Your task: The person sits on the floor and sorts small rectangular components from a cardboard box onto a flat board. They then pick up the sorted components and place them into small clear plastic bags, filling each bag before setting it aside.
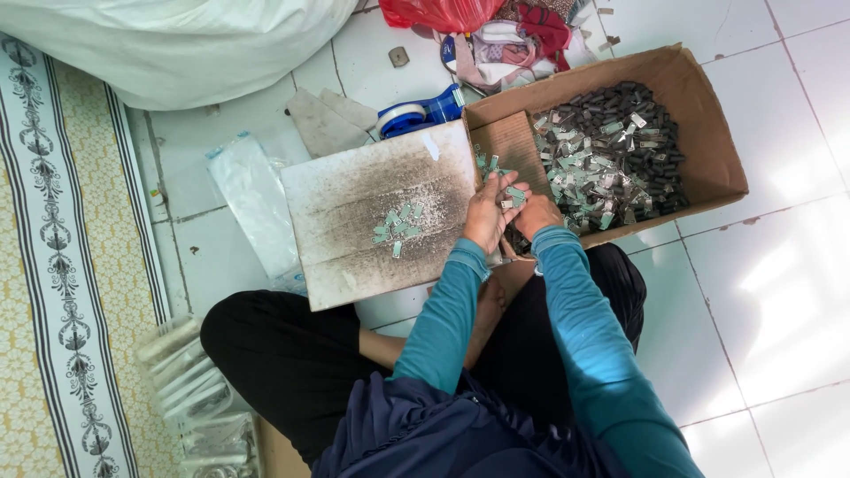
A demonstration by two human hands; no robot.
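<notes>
Hands meet at the near edge of a cardboard box (699, 115) that sits on the white tiled floor (779, 292). The left hand (489, 212) is held flat and partly open, fingers spread a little, and a few small silver and green pieces (513, 195) lie on its fingers. The right hand (537, 215) is curled beside it, touching it, and seems to pinch at those pieces; how tightly it closes I cannot tell.

Inside the box lies a big heap of small metal pieces (611, 159), grey and pale green, all mixed up. That heap is far bigger than anything else here.

Left of the hands a flat, dirty board (354, 239) rests on the person's knee and the floor. On it sits a little cluster of sorted pieces (398, 228), only a small bunch.

So only a little bit looks done, and most of the heap seems left to go through.

Far behind the board is a blue tape roll (416, 115). A clear plastic bag (252, 204) lies to the left, and a patterned mat (62, 265) runs along the left side.
</notes>
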